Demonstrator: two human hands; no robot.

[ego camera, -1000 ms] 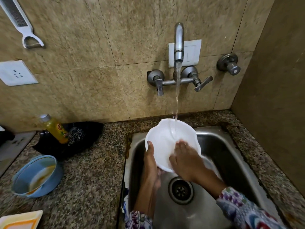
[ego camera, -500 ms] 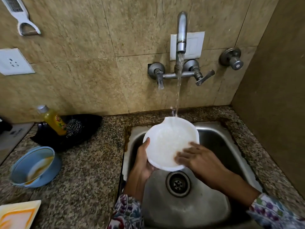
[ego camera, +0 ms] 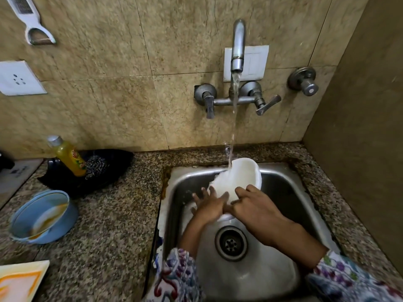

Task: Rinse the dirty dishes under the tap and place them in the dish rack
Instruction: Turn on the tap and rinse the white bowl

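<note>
No brand or writing can be read anywhere; the yellow plastic bottle with a silver cap (ego camera: 69,156), at the middle left of the frame, has a red and green label, but its letters are too blurred.

The round white plastic plate (ego camera: 238,179) is in the centre of the frame, over the stainless steel sink (ego camera: 283,186). It is tilted, and the thin stream of water from the grey metal wall tap (ego camera: 238,45) falls on its upper left edge. The surface of the plate looks smooth and wet.

The left hand (ego camera: 209,206) presses against the lower left part of the plate with the fingers spread. The right hand (ego camera: 256,207) lies on the lower right part with curled fingers that touch the left hand. Both hands hold the plate between them. The sleeves have a flower pattern.

The round metal drain (ego camera: 231,243) is below the hands. The counter is speckled granite (ego camera: 113,225). A light blue bowl with orange stains (ego camera: 42,216) stands at the lower left, and a steel wool scrubber (ego camera: 96,166) lies on a black dish (ego camera: 117,162) just beside the bottle. A white plate with an orange pattern (ego camera: 20,280) is in the lower left corner. The beige stone tiles carry a white grater (ego camera: 30,20) and a white socket (ego camera: 19,78) at the upper left.
</note>
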